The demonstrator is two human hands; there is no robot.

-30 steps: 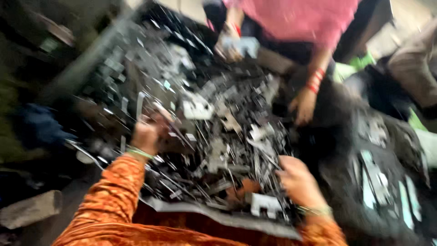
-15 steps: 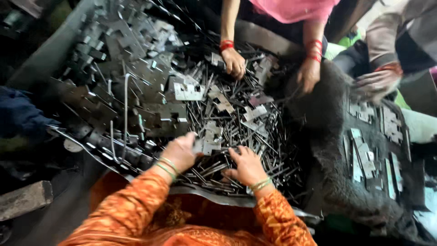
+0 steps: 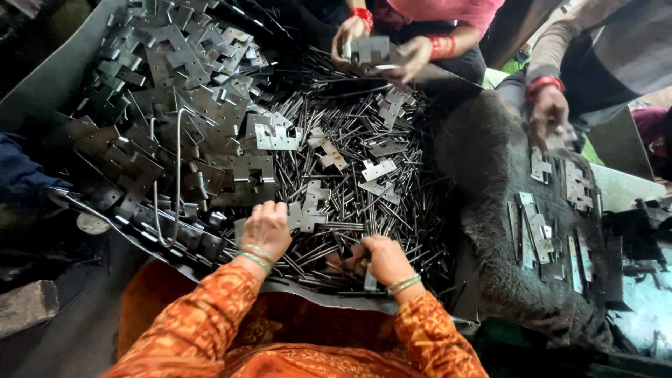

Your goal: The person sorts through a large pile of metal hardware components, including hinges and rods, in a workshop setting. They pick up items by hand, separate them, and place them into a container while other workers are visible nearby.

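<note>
We look down on a wide dark tray [image 3: 42, 84] heaped with flat grey metal hinge plates [image 3: 175, 77] on its left and a dense spread of thin steel pins [image 3: 392, 203] across its middle, the 2 kinds lying in loosely separate zones, which would keep each within reach of everyone seated around the rim. Our left hand [image 3: 266, 229] rests palm down at the near edge of the pile, fingers curled together over a notched hinge plate [image 3: 302, 217] that lies just beside the knuckles; we cannot tell whether it is truly pinched or only covered. Our right hand [image 3: 381, 259] sits close by, fingers bent inward and closed around a small metal piece [image 3: 369, 280] that pokes out below the palm toward the tray's front lip, held low and near the body as if for close handling. A long bent wire rod [image 3: 176, 168] lies across the plates to the left. Across the tray, a person in a pink top [image 3: 448, 10] holds another hinge plate [image 3: 369, 49] up between 2 hands. To the right, a third person's hand [image 3: 549, 112] reaches over a dark furry mat [image 3: 490, 280] where assembled hinges [image 3: 535, 231] lie in rough rows, set apart from the loose stock.
</note>
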